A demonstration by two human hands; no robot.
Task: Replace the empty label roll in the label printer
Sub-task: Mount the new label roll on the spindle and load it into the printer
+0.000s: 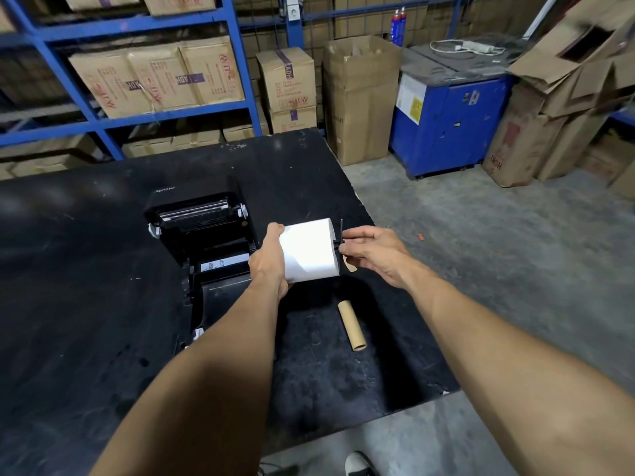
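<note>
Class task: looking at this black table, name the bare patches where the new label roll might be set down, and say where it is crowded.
Bare: the wide stretch of table left of the printer, and the near strip below the cardboard core. Crowded: between printer and right edge, where both hands hold the label roll above the core.

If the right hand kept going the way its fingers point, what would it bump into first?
The right hand points left, pinching a black spindle at the end of the white label roll. Going straight on, it would probably meet that roll's end first, with the left hand holding the far side.
</note>
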